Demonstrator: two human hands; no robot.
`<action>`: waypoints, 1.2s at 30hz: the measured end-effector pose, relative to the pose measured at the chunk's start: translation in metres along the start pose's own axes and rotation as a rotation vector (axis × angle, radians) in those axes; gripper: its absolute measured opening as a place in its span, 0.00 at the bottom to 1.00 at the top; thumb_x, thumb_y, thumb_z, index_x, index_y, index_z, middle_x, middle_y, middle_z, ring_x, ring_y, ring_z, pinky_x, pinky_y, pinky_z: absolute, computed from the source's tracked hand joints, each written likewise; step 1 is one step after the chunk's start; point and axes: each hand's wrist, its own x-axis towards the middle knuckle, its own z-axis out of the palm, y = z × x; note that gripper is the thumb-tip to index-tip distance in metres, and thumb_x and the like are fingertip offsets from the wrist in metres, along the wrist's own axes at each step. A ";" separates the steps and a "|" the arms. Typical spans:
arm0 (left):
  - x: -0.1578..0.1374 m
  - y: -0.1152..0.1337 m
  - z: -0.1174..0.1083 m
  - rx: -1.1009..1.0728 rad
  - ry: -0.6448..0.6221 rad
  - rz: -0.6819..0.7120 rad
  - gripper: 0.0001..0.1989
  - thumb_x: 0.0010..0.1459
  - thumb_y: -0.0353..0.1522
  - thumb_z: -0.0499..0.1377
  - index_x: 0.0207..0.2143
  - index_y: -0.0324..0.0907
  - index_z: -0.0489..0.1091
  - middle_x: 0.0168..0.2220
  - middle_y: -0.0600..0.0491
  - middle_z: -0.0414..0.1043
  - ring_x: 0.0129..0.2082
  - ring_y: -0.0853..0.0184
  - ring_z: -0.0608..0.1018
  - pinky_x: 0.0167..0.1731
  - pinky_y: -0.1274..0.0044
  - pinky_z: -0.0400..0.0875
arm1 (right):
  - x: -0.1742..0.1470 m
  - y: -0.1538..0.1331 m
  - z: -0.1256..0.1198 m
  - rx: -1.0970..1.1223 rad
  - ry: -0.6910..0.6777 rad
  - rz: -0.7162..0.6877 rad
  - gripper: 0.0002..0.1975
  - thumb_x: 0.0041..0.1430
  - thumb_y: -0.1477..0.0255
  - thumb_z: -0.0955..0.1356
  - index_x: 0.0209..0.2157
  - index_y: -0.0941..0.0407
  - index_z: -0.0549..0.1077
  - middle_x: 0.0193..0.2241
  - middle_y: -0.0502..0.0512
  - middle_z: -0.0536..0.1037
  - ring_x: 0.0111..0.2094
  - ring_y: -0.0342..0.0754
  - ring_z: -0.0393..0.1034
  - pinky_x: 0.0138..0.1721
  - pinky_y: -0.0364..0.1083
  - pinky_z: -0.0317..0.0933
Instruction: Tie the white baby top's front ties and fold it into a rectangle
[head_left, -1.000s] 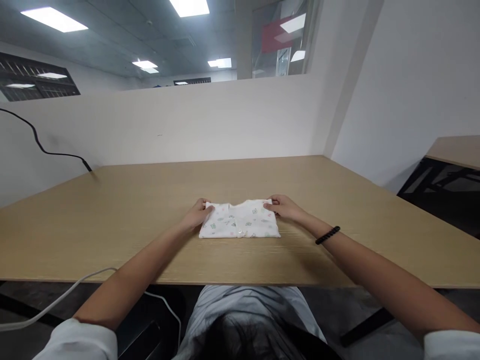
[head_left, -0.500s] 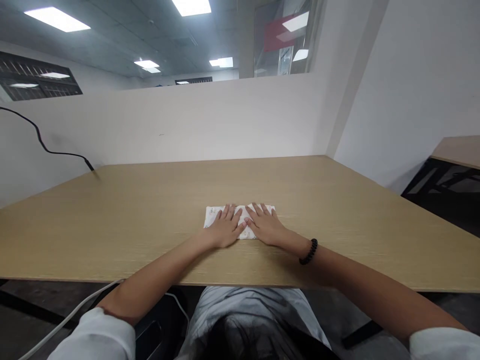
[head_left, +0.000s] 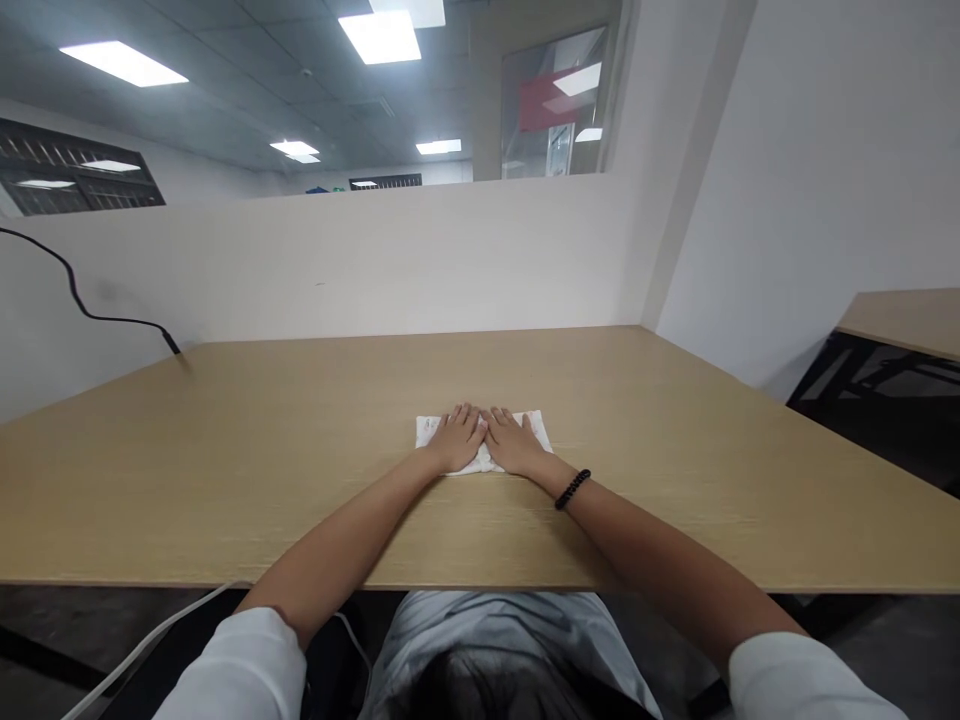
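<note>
A white folded cloth [head_left: 482, 460] with a faint print lies flat on the wooden table [head_left: 300, 480], close to the middle. On its left half rests my left hand [head_left: 457, 440], palm down and fingers stretched out. My right hand [head_left: 514, 441] lies flat on the right half in the same way. The two hands meet near the cloth's centre, thumb side to thumb side. They cover most of it; its left and right upper corners and a strip of the lower edge show.
A white partition [head_left: 412, 260] borders the table's far side. At the far left a black cable [head_left: 120, 319] runs down to the tabletop. A white cable [head_left: 150, 640] hangs by the front edge at left. Another table [head_left: 907, 318] stands at the right.
My hands have slid closer together over the cloth, from slightly apart to touching. The cloth stays in about the same place, and the camera view has tilted up slightly.
</note>
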 end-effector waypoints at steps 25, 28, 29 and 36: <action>-0.011 -0.083 -0.066 0.002 0.048 -0.471 0.29 0.55 0.54 0.50 0.31 0.37 0.76 0.33 0.38 0.78 0.39 0.51 0.79 0.35 0.72 0.68 | -0.002 0.091 -0.045 0.133 0.204 0.398 0.22 0.64 0.59 0.60 0.33 0.61 0.77 0.33 0.67 0.79 0.35 0.55 0.73 0.32 0.45 0.57; -0.009 -0.080 -0.066 -0.085 -0.019 -0.430 0.20 0.49 0.49 0.58 0.23 0.40 0.73 0.26 0.46 0.77 0.30 0.58 0.79 0.28 0.76 0.65 | -0.003 0.088 -0.043 0.139 0.169 0.332 0.17 0.58 0.60 0.66 0.30 0.60 0.77 0.28 0.62 0.79 0.31 0.52 0.72 0.28 0.44 0.54; -0.009 -0.080 -0.065 -0.107 -0.022 -0.422 0.18 0.47 0.47 0.60 0.21 0.41 0.72 0.24 0.48 0.77 0.28 0.60 0.78 0.26 0.77 0.64 | -0.003 0.087 -0.042 0.142 0.164 0.319 0.15 0.56 0.61 0.67 0.29 0.59 0.77 0.27 0.60 0.79 0.30 0.51 0.72 0.27 0.43 0.53; -0.009 -0.082 -0.059 -0.156 0.019 -0.380 0.15 0.44 0.44 0.64 0.19 0.41 0.70 0.20 0.50 0.73 0.25 0.62 0.76 0.24 0.77 0.61 | 0.000 0.084 -0.037 0.215 0.237 0.276 0.06 0.50 0.71 0.70 0.27 0.58 0.77 0.27 0.57 0.79 0.29 0.47 0.70 0.27 0.42 0.53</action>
